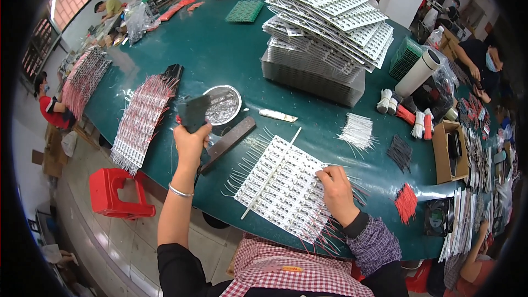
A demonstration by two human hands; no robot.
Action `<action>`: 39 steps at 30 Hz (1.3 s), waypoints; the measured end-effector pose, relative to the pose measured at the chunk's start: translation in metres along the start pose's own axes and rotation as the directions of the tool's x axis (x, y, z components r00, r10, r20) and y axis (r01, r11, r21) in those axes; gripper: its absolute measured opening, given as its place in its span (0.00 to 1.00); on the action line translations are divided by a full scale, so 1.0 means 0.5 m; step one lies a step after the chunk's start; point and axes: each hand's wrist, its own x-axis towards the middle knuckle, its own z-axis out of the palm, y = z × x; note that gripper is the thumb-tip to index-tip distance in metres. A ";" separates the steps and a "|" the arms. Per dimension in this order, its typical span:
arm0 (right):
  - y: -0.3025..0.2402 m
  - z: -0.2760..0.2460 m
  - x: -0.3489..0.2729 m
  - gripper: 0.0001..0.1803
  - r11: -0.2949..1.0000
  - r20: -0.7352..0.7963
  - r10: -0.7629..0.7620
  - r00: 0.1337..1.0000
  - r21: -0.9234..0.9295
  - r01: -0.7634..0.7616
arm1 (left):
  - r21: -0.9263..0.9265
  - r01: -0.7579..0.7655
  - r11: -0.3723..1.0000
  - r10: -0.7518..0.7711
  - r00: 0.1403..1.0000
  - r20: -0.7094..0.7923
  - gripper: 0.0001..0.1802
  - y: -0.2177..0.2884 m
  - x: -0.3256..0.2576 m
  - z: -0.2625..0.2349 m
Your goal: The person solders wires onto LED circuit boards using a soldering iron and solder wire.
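Note:
My left hand (191, 142) is raised above the green table (220, 55) and grips a dark tool (193, 112) with a red handle end, held just left of a round silver tin (224, 104). My right hand (336, 186) rests fingers-down on a white panel of small circuit boards (280, 184) with wire leads sticking out at its edges. A thin white rod lies across that panel. A dark metal bar (228, 143) lies between the two hands.
A tall stack of white board panels (324, 27) fills the table's middle. Bundles of white (357, 131), black (400, 153) and red (406, 202) wires lie right. A wired panel (142, 121) hangs at the left edge above a red stool (115, 192). Other people work around.

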 end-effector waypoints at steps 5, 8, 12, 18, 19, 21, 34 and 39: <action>-0.002 0.000 -0.001 0.15 1.000 -0.017 0.016 1.000 0.026 -0.016 | -0.396 0.226 0.890 -0.239 0.971 0.018 0.07 -0.012 0.020 -0.029; -0.005 -0.001 0.000 0.15 1.000 -0.026 0.004 1.000 0.019 -0.004 | -0.452 0.256 0.854 -0.272 0.962 0.030 0.07 -0.021 0.025 -0.043; -0.010 -0.003 -0.003 0.16 1.000 -0.013 -0.011 1.000 -0.004 0.011 | -0.348 0.140 0.927 -0.161 0.986 -0.032 0.08 -0.026 0.005 -0.050; -0.009 -0.009 -0.008 0.17 0.998 0.042 0.015 0.999 -0.060 -0.013 | 0.447 -0.698 0.559 0.809 0.577 -0.110 0.11 0.040 -0.106 -0.036; -0.010 -0.007 -0.006 0.17 0.998 0.047 0.005 0.999 -0.068 -0.001 | 0.535 -0.654 0.534 0.808 0.581 -0.096 0.11 0.026 -0.111 -0.037; -0.013 -0.005 -0.005 0.16 0.995 0.063 -0.015 0.998 -0.094 0.021 | 0.428 -0.436 0.792 0.514 0.854 -0.080 0.13 -0.015 -0.106 -0.067; -0.008 -0.030 -0.018 0.18 0.992 -0.043 -0.056 0.997 -0.118 0.051 | -0.215 0.162 0.963 -0.146 0.985 0.089 0.29 0.041 -0.418 0.002; -0.024 -0.023 -0.010 0.19 0.996 -0.056 -0.088 0.995 -0.018 0.087 | -0.161 0.301 0.940 -0.264 0.940 0.214 0.22 -0.012 -0.453 0.009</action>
